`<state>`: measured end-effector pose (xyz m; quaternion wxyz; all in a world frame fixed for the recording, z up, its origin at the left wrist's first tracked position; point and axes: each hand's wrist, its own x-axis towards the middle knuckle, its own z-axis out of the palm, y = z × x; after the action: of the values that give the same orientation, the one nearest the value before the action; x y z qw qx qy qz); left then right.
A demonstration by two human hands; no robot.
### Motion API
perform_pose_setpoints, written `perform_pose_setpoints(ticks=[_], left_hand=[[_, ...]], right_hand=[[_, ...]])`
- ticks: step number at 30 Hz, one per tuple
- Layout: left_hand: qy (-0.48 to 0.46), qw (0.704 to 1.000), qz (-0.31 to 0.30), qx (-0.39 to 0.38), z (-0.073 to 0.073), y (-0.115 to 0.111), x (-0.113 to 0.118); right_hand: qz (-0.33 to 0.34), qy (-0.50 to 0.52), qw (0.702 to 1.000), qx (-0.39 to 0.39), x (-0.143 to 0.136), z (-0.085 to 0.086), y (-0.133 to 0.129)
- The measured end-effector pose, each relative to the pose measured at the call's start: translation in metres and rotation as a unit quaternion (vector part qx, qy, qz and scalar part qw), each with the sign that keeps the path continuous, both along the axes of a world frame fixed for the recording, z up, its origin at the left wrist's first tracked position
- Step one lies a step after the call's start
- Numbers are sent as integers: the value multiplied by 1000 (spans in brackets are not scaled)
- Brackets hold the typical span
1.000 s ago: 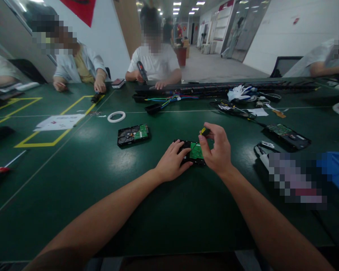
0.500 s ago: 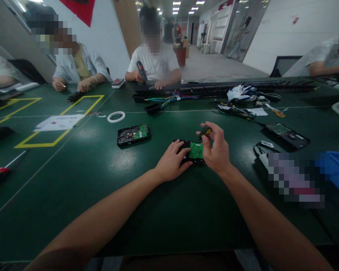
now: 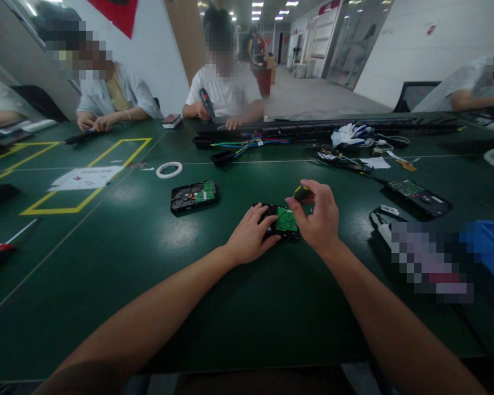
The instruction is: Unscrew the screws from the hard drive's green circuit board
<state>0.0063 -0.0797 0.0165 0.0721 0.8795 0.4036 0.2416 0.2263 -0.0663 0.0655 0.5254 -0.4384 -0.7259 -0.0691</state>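
A hard drive with a green circuit board [image 3: 287, 219] lies flat on the green table [image 3: 230, 307] in front of me. My left hand [image 3: 253, 233] rests on its left part, fingers spread across the top and thumb along the near edge. Above the drive's right side, my right hand [image 3: 318, 216] grips a small screwdriver [image 3: 301, 192] with a black and yellow handle between thumb and fingers. Its thin shaft slants down to the left over the drive; where the tip sits is hard to make out.
A second hard drive [image 3: 194, 197] lies left, a third [image 3: 417, 198] right. Beyond are a tape roll [image 3: 169, 170], cables [image 3: 239, 147] and gloves [image 3: 352, 135]. A red screwdriver [image 3: 0, 253] is far left, a blue bin [image 3: 492, 249] right. Several people sit around the table.
My right hand has shifted slightly right, and its fingers have closed in around the screwdriver handle. My left hand stays put. Across the table, a person's hands at the left have come together on a dark object.
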Motion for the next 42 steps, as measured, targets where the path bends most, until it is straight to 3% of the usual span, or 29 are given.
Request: perform_pose_setpoints(ticks=[5,13,23,31,42], left_hand=[[1,1000,-2,3,-1,0,0],[8,1000,4,3,1,-1,1],[2,1000,-4,7,-1,0,0],[4,1000,-2,6,-1,0,0],[-1,1000,-5,11,-1,0,0]], right_hand=[[-3,6,1000,24,-2,5,-3],[72,39,996,-30,0,-11,4],[26,10,999,31,1,-1,0],[103,65,991,-47,2,-10,1],[42,23,999,25,0,1,-1]])
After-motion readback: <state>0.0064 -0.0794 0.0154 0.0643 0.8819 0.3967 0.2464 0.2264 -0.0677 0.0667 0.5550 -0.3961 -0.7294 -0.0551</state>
